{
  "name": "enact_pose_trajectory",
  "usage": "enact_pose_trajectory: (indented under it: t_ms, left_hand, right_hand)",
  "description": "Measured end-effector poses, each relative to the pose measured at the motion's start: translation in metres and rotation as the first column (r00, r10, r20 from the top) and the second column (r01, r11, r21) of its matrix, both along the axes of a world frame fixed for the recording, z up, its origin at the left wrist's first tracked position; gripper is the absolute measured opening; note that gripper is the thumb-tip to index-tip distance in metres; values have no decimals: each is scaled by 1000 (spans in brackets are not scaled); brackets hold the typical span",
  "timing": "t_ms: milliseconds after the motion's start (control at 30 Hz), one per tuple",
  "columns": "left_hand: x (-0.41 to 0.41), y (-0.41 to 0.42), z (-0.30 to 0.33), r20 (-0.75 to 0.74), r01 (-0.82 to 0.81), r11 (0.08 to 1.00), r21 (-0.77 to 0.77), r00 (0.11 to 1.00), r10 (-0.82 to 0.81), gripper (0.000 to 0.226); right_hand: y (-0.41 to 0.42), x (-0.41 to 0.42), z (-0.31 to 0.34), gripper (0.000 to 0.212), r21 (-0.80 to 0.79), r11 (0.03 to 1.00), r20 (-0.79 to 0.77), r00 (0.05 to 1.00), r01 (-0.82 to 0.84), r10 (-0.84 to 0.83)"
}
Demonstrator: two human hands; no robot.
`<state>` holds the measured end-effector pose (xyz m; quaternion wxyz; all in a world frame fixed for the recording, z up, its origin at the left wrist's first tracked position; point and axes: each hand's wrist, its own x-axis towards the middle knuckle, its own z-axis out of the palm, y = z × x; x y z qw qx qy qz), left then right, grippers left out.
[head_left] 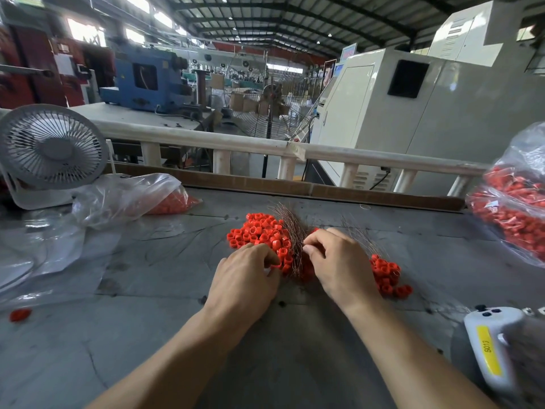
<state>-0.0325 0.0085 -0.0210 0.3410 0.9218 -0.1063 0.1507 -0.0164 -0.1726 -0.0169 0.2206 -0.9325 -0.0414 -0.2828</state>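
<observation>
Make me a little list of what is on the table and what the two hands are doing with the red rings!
Place: grey worktable in a factory hall
Left hand: fingers curled on one of the red rings
Right hand: pinches the thin wires
Second ring pile: right of the right hand
Left bag of rings: beside the white fan
Right bag of rings: far right edge
Also there: white handheld device, stray ring
</observation>
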Motion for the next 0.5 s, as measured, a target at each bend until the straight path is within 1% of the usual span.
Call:
enact_pose_trajectory:
  t_ms: [200, 300, 367, 433, 500]
  left_hand:
    - [3, 0, -2, -1, 0, 1000, -10, 1000, 0, 14]
    - [5, -1, -3, 25, -2, 998, -64, 1000, 4, 12]
    - [6, -2, -4, 52, 20, 988, -154, 999, -12, 11]
    - [6, -5, -3, 78, 52, 965, -256, 996, -33, 10]
    - [5, -6, -1, 129, 85, 944, -320, 991, -46, 12]
  right_hand:
    - [1, -10, 12, 3, 12, 998, 212, 976, -60, 56]
    - [4, -14, 19, 3, -2, 994, 321, 941, -110, 105]
    - [8, -17, 23, 4, -29, 986, 337, 928, -162, 162]
    - [13, -21, 23, 5, -64, 973, 319, 919, -223, 232]
    - [18, -22, 22, 7, -76, 958, 291, 913, -276, 286]
